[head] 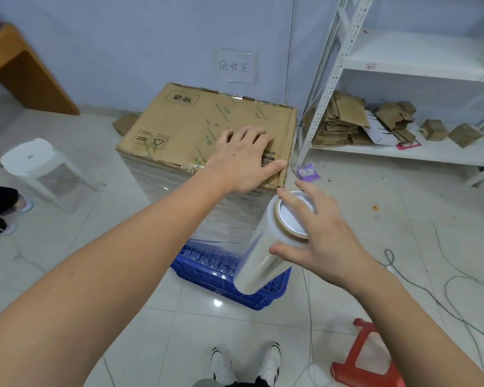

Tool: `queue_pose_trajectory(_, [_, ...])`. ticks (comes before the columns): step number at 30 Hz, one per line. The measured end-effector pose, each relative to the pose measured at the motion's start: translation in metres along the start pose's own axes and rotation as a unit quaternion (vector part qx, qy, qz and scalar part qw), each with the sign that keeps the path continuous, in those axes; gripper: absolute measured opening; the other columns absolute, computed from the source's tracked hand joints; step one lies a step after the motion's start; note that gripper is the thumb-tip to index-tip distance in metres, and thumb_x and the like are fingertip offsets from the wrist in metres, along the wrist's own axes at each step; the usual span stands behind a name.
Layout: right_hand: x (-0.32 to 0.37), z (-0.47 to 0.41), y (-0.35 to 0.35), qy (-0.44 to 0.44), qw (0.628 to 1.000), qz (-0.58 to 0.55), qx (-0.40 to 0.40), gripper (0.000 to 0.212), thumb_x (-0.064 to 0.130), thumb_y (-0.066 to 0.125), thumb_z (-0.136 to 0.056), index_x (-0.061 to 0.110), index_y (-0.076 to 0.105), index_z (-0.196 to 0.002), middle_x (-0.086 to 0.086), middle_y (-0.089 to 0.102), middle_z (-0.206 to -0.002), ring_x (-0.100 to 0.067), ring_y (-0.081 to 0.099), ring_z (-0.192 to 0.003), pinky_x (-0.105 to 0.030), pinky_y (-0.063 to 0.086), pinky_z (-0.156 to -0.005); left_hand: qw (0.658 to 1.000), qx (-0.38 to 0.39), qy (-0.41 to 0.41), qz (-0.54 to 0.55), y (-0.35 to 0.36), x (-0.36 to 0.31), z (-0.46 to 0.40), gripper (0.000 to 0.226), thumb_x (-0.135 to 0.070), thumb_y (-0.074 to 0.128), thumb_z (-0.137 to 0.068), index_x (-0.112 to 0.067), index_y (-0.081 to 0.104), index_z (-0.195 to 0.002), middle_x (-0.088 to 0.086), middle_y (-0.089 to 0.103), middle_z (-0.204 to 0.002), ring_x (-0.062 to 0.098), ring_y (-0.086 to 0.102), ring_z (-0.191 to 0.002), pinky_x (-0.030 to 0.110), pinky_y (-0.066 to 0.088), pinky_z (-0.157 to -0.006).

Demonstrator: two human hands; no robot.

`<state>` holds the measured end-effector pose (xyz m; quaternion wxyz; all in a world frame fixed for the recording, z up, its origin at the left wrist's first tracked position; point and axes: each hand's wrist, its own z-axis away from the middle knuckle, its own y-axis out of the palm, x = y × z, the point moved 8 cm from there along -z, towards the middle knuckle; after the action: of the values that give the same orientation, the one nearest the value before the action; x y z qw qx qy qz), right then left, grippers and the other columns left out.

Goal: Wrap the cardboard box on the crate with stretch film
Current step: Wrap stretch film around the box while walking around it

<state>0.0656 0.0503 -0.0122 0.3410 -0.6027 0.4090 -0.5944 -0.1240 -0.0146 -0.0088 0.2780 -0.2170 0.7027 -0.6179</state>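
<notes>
The box [207, 129] stands on the blue crate [229, 277], its sides already under film. Your left hand [243, 163] lies flat on top, fingers spread — your right hand [319, 236] grips the roll [263, 258] at its upper end, fingers curled.

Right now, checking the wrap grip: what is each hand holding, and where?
Right hand grips the film roll at its top end. Left hand holds nothing, flat on the box.
</notes>
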Motion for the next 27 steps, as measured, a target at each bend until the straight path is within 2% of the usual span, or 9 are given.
queue_pose_trajectory(3, [-0.013,0.0,-0.001,-0.052,0.995,-0.049,0.063,0.105,0.041,0.088,-0.072,0.05,0.025,-0.156,0.012,0.01,-0.166,-0.011,0.018,-0.151,-0.028,0.025,-0.118,1.0,0.002,0.0,-0.002,-0.001,0.0,0.0,0.078,-0.077,0.023,-0.098,-0.028,0.034,-0.157,-0.003,0.03,-0.164,0.021,0.022,-0.154,0.052,0.013,-0.125])
queue_pose_trajectory(7, [-0.03,-0.004,0.0,-0.03,0.974,-0.207,0.09,0.109,0.027,0.096,-0.066,0.052,0.033,-0.152,0.018,0.015,-0.163,0.001,0.014,-0.152,-0.012,0.025,-0.116,1.0,0.006,0.002,-0.006,-0.001,0.0,0.0,0.08,-0.078,0.021,-0.097,-0.027,0.033,-0.158,-0.002,0.03,-0.165,0.022,0.022,-0.154,0.053,0.013,-0.125])
queue_pose_trajectory(9, [-0.033,-0.005,0.002,-0.03,0.965,-0.247,0.083,0.109,0.022,0.097,-0.065,0.046,0.037,-0.152,0.016,0.022,-0.163,-0.001,0.018,-0.152,-0.012,0.024,-0.117,1.0,0.004,0.001,-0.006,-0.001,-0.001,0.0,0.08,-0.078,0.022,-0.097,-0.027,0.033,-0.158,-0.002,0.03,-0.165,0.022,0.022,-0.154,0.053,0.014,-0.125])
queue_pose_trajectory(13, [-0.029,0.002,0.001,-0.016,0.957,-0.291,0.007,0.102,0.008,0.098,-0.06,0.034,0.049,-0.146,0.006,0.043,-0.151,-0.01,0.037,-0.145,-0.03,0.03,-0.121,1.0,0.005,0.003,-0.005,-0.002,-0.002,0.001,0.079,-0.078,0.023,-0.098,-0.027,0.033,-0.158,-0.002,0.03,-0.166,0.022,0.022,-0.154,0.054,0.014,-0.125])
queue_pose_trajectory(17, [-0.023,0.021,0.004,0.057,0.963,-0.251,-0.08,0.095,0.016,0.1,-0.054,0.039,0.057,-0.136,0.009,0.045,-0.139,-0.001,0.043,-0.132,-0.015,0.036,-0.108,1.0,0.003,0.003,-0.002,-0.003,0.001,0.001,0.078,-0.077,0.023,-0.098,-0.028,0.035,-0.157,-0.003,0.031,-0.165,0.022,0.023,-0.154,0.053,0.014,-0.125])
queue_pose_trajectory(20, [-0.024,0.042,0.006,0.114,0.958,-0.226,-0.134,0.087,0.024,0.1,-0.053,0.041,0.062,-0.129,0.011,0.043,-0.138,0.008,0.042,-0.127,-0.003,0.034,-0.098,1.0,0.002,0.005,-0.002,-0.005,0.001,0.001,0.077,-0.077,0.024,-0.098,-0.027,0.035,-0.157,-0.003,0.031,-0.165,0.022,0.023,-0.154,0.053,0.014,-0.125])
queue_pose_trajectory(23, [-0.018,0.051,0.004,0.131,0.963,-0.184,-0.148,0.086,0.033,0.099,-0.053,0.044,0.061,-0.13,0.015,0.041,-0.135,0.018,0.037,-0.122,0.003,0.028,-0.094,1.0,-0.001,0.008,-0.005,-0.006,-0.001,0.002,0.076,-0.075,0.025,-0.099,-0.027,0.036,-0.157,-0.002,0.032,-0.165,0.022,0.024,-0.153,0.052,0.015,-0.124])
queue_pose_trajectory(25, [-0.015,0.05,-0.003,0.137,0.966,-0.159,-0.152,0.087,0.039,0.098,-0.054,0.045,0.061,-0.132,0.016,0.039,-0.135,0.015,0.039,-0.116,-0.001,0.029,-0.094,1.0,-0.001,0.009,-0.003,-0.006,-0.002,0.002,0.077,-0.075,0.025,-0.099,-0.026,0.036,-0.157,-0.002,0.032,-0.165,0.022,0.024,-0.152,0.052,0.014,-0.124])
queue_pose_trajectory(27, [-0.013,0.046,-0.01,0.148,0.969,-0.137,-0.143,0.088,0.042,0.097,-0.055,0.046,0.06,-0.134,0.015,0.038,-0.137,0.008,0.039,-0.114,-0.014,0.035,-0.098,1.0,-0.001,0.008,-0.003,-0.006,-0.001,0.002,0.077,-0.075,0.025,-0.099,-0.026,0.036,-0.157,-0.002,0.032,-0.165,0.022,0.024,-0.152,0.052,0.015,-0.124])
